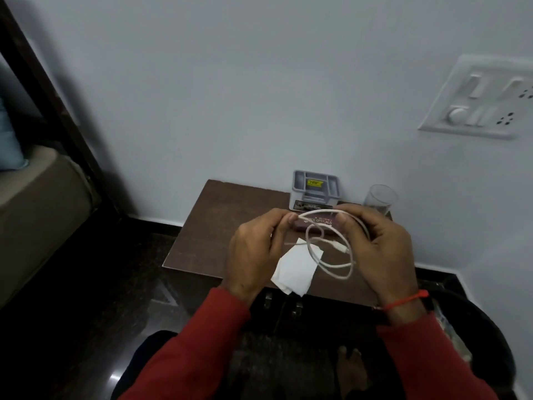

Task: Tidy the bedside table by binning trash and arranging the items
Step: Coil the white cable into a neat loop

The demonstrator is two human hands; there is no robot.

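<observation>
Both hands hold a white charging cable (331, 261) above the dark wooden bedside table (207, 226). My left hand (256, 255) pinches one stretch of it between thumb and fingers. My right hand (377, 249) grips the other side, and loops with a plug end hang between the hands. Under the cable lies a white paper (294, 269) at the table's front edge. A maroon spectacles case (320, 223) lies behind the hands, partly hidden. A grey plastic organiser (315, 189) with a yellow label stands at the back by the wall, and a clear glass (380, 197) stands to its right.
A black bin (476, 327) sits on the floor to the right of the table, with some rubbish inside. A bed with a dark wooden frame (43, 90) is at the left. A switchboard (484, 99) is on the wall at the right. The floor is dark and glossy.
</observation>
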